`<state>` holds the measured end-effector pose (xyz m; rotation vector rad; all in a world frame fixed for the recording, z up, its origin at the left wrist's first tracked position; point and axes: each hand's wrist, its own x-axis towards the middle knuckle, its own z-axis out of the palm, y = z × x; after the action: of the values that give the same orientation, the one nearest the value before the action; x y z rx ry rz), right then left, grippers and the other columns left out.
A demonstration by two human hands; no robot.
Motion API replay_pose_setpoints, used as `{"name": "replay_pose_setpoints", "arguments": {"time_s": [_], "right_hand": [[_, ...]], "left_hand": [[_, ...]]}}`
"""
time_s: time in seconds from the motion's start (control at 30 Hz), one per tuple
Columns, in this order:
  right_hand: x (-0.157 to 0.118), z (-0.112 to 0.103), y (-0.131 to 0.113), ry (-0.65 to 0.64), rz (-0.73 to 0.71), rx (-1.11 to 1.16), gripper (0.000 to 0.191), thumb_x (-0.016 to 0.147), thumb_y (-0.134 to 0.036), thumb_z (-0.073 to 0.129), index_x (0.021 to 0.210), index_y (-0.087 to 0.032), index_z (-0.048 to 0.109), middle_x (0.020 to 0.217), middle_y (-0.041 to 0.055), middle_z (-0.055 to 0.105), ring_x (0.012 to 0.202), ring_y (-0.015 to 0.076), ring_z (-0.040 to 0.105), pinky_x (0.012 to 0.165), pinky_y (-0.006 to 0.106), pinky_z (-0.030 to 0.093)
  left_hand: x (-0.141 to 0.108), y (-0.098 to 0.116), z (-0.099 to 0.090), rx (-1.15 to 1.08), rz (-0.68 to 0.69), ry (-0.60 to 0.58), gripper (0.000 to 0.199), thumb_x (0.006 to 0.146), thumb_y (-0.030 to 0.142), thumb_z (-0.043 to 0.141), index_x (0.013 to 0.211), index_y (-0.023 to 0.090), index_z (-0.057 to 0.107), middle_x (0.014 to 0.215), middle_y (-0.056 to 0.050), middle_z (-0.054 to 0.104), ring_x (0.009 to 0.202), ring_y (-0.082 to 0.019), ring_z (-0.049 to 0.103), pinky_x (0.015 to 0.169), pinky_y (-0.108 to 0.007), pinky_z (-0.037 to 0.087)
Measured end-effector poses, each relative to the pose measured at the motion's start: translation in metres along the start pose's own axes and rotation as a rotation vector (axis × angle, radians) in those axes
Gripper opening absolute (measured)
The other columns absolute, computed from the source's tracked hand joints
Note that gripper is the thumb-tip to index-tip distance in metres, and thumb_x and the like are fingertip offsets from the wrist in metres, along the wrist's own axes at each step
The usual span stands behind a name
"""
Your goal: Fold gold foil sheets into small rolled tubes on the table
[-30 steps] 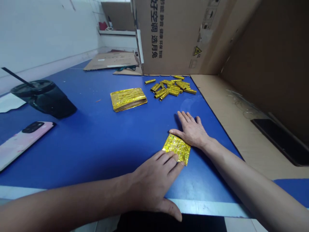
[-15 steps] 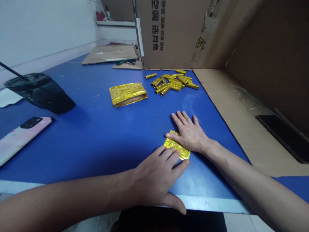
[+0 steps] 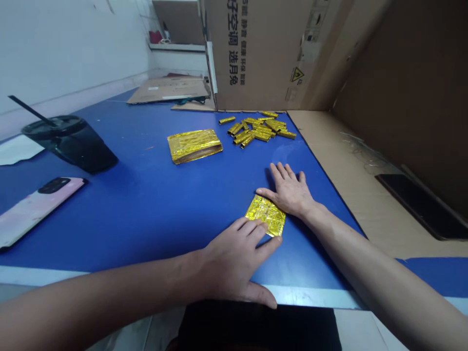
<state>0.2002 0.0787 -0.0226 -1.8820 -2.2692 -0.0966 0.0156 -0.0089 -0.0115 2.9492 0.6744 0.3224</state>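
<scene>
Showing a folded gold foil square (image 3: pixel 265 215) lying flat on a blue tabletop (image 3: pixel 146 214): what do the hands do?

The left hand (image 3: pixel 232 261), open with fingers spread, rests its fingertips on the foil's near edge. The right hand (image 3: pixel 288 191), open and flat, meets the far corner with its thumb. Neither grips it. Light, even pressure best keeps thin foil from creasing.

And beyond?

A gold foil stack (image 3: pixel 194 146), rolled foil tubes (image 3: pixel 254 131), a cardboard carton (image 3: pixel 256 58); leftward, a phone (image 3: pixel 36 212) and dark tumbler (image 3: pixel 69 144).
</scene>
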Motion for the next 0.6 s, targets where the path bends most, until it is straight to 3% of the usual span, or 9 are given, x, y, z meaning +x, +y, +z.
{"name": "replay_pose_setpoints", "arguments": {"time_s": [0.1, 0.17, 0.23, 0.33, 0.43, 0.6], "right_hand": [[-0.002, -0.011, 0.006, 0.132, -0.012, 0.066, 0.069, 0.077, -0.061, 0.035, 0.128, -0.013, 0.034, 0.129, 0.0156, 0.043, 0.117, 0.031, 0.036, 0.092, 0.052, 0.025], [-0.003, -0.022, 0.009, 0.169, -0.039, 0.135, 0.048, 0.08, -0.052, 0.039, 0.108, -0.015, 0.054, 0.104, 0.0112, 0.061, 0.096, 0.0257, 0.053, 0.084, 0.042, 0.036], [-0.005, -0.034, 0.01, 0.118, -0.098, 0.188, 0.033, 0.081, -0.044, 0.041, 0.083, -0.018, 0.061, 0.083, 0.0063, 0.065, 0.078, 0.0205, 0.058, 0.069, 0.031, 0.042], [-0.009, -0.046, 0.006, -0.036, -0.188, 0.251, 0.024, 0.079, -0.037, 0.045, 0.072, -0.019, 0.06, 0.067, 0.0016, 0.062, 0.06, 0.0149, 0.054, 0.053, 0.024, 0.038], [-0.014, -0.05, 0.0, -0.181, -0.289, 0.311, 0.02, 0.079, -0.03, 0.045, 0.073, -0.019, 0.061, 0.065, -0.0003, 0.062, 0.059, 0.0129, 0.054, 0.053, 0.022, 0.038], [-0.015, -0.049, -0.004, -0.244, -0.422, 0.257, 0.022, 0.078, -0.019, 0.044, 0.083, -0.02, 0.065, 0.08, 0.0019, 0.062, 0.072, 0.0137, 0.056, 0.066, 0.023, 0.04]], "left_hand": [[-0.001, 0.0, 0.0, 0.024, 0.005, 0.012, 0.085, 0.067, 0.076, 0.025, 0.123, 0.014, 0.039, 0.113, -0.018, 0.046, 0.103, -0.03, 0.042, 0.088, -0.043, 0.029], [-0.002, 0.001, 0.001, 0.033, 0.002, 0.012, 0.084, 0.067, 0.075, 0.025, 0.124, 0.015, 0.038, 0.113, -0.017, 0.046, 0.103, -0.03, 0.042, 0.088, -0.043, 0.029], [-0.001, 0.004, 0.001, 0.045, -0.025, 0.009, 0.084, 0.067, 0.075, 0.026, 0.124, 0.015, 0.038, 0.113, -0.017, 0.046, 0.103, -0.03, 0.041, 0.088, -0.042, 0.029], [0.003, 0.009, 0.001, 0.073, -0.11, 0.017, 0.084, 0.066, 0.075, 0.03, 0.124, 0.015, 0.038, 0.113, -0.017, 0.046, 0.103, -0.03, 0.041, 0.088, -0.041, 0.03], [0.011, 0.013, 0.002, 0.096, -0.206, 0.039, 0.08, 0.067, 0.073, 0.033, 0.122, 0.014, 0.04, 0.11, -0.016, 0.047, 0.102, -0.029, 0.041, 0.087, -0.041, 0.031], [0.019, 0.015, 0.004, 0.088, -0.276, 0.053, 0.078, 0.07, 0.068, 0.037, 0.121, 0.009, 0.041, 0.11, -0.017, 0.048, 0.102, -0.029, 0.042, 0.088, -0.042, 0.032]]}}
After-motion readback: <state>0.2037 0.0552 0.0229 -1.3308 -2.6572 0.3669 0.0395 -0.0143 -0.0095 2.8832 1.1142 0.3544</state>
